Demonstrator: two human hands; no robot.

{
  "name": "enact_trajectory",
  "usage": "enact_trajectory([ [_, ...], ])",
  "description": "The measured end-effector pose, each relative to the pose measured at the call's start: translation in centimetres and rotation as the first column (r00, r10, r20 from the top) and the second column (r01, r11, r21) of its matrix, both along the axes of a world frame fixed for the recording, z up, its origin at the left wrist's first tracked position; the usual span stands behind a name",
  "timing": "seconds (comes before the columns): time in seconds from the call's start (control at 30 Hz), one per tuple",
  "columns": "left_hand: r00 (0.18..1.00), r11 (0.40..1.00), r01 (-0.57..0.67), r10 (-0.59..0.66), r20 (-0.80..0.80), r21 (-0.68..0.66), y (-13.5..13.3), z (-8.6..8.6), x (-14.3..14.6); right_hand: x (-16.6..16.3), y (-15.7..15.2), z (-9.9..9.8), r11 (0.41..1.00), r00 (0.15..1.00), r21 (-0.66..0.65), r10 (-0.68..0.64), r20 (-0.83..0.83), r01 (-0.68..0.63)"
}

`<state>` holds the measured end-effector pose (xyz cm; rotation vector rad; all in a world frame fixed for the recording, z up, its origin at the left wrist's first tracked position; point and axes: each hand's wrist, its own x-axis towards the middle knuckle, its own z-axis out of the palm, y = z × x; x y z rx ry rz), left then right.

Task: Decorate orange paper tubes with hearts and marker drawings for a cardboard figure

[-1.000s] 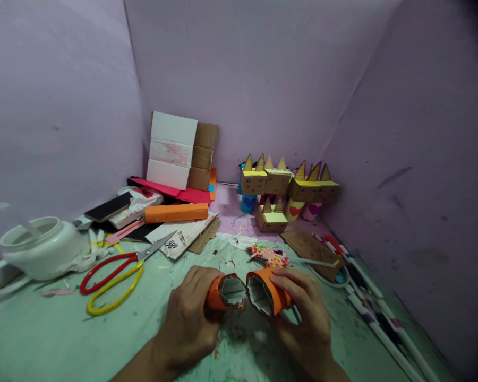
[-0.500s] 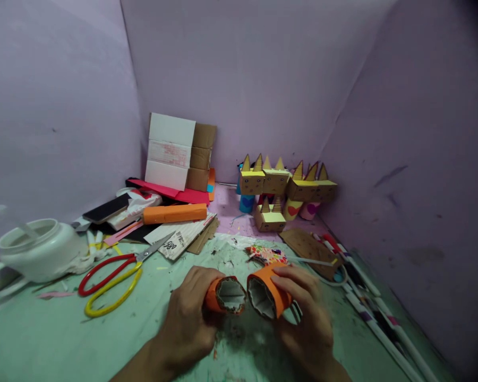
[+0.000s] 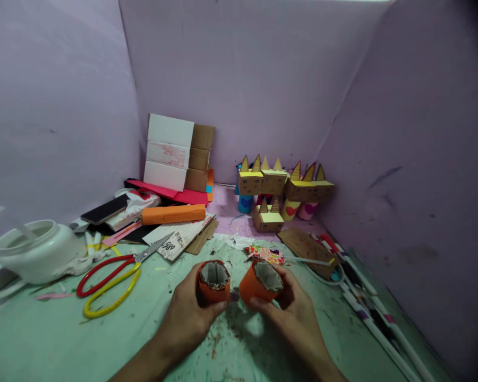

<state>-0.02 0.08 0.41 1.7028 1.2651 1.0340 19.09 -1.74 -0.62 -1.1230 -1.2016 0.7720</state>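
My left hand (image 3: 189,315) is wrapped round a short orange cardboard tube (image 3: 213,281) held upright, its open grey end facing up. My right hand (image 3: 292,313) grips a second orange tube (image 3: 258,284), tilted a little toward the left one. The two tubes stand side by side, a small gap between them, just above the green mat (image 3: 63,339). Both hands' fingers curl closed round the tubes.
Red-and-yellow scissors (image 3: 111,278) lie left of my hands, a white teapot-shaped pot (image 3: 35,257) further left. A long orange roll (image 3: 173,214), card sheets and a folded box (image 3: 177,154) sit behind. Cardboard horned figures (image 3: 282,188) line the back wall. Paper straws (image 3: 374,313) lie right.
Both hands turned the tubes from lying with their open ends facing me to standing upright, open ends up. The tubes also rose slightly and drew closer to me.
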Motion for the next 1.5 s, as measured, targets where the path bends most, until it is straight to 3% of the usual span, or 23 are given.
enact_trajectory([
  [0.3, 0.993, 0.992, 0.120, -0.119, 0.026, -0.042, 0.6, -0.5, 0.8, -0.6, 0.0, -1.3, 0.992, 0.972, -0.122, 0.067, 0.224, -0.040],
  [0.6, 0.986, 0.987, 0.148, -0.152, -0.064, -0.062, 0.8, -0.6, 0.7, -0.3, 0.3, -1.5, 0.997, 0.952, -0.039, 0.072, 0.296, -0.064],
  [0.83, 0.980, 0.977, 0.196, -0.192, 0.053, -0.085, 1.0, -1.1, 0.6, 0.0, 0.4, -1.4, 0.994, 0.931, -0.083, 0.100, 0.351, -0.075],
  [0.93, 0.960, 0.965, 0.244, -0.226, 0.167, -0.095, 1.0, -1.5, 0.0, 0.4, 0.3, -1.4, 0.988, 0.955, -0.099, 0.140, 0.262, -0.117],
  [1.03, 0.951, 0.971, 0.217, -0.187, 0.246, -0.101, 1.0, -1.5, -0.7, 1.1, 0.2, -1.1, 0.991, 0.989, 0.028, 0.128, 0.078, -0.130],
  [1.1, 0.944, 0.984, 0.154, -0.120, 0.306, -0.090, 1.2, -1.2, -1.1, 1.7, 0.1, -0.8, 0.984, 0.994, 0.161, 0.085, -0.071, -0.073],
  [1.17, 0.918, 0.996, 0.060, -0.030, 0.396, -0.066, 1.4, -0.9, -1.3, 2.5, 0.3, -0.4, 0.972, 0.975, 0.223, -0.026, -0.220, 0.076],
  [1.23, 0.885, 0.995, -0.063, 0.089, 0.457, -0.072, 1.7, -0.7, -1.5, 3.4, 0.6, -0.2, 0.960, 0.923, 0.170, -0.151, -0.354, 0.222],
  [1.3, 0.864, 0.982, -0.161, 0.190, 0.466, -0.101, 2.1, -0.7, -1.6, 4.4, 1.2, -0.1, 0.955, 0.872, 0.087, -0.218, -0.439, 0.282],
  [1.4, 0.869, 0.972, -0.200, 0.234, 0.437, -0.122, 2.4, -0.9, -1.7, 5.3, 1.7, -0.1, 0.964, 0.855, 0.036, -0.216, -0.471, 0.264],
  [1.5, 0.888, 0.979, -0.166, 0.202, 0.412, -0.121, 2.4, -0.8, -1.5, 5.0, 1.6, 0.1, 0.987, 0.895, 0.023, -0.133, -0.427, 0.157],
])
